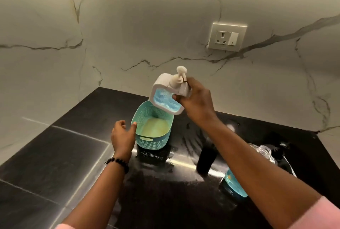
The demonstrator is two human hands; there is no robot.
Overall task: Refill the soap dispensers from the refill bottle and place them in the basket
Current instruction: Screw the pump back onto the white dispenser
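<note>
The right hand [195, 99] is gripping a filled soap dispenser [166, 96] above the basket [152, 142], which looks empty; the left hand [123, 133] is resting open-fingered beside it, so placing remains.

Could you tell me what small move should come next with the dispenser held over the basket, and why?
Probably lower it: the right hand holds the soap dispenser, showing blue soap, tilted above the teal basket, while the left hand touches the basket's rim.
</note>
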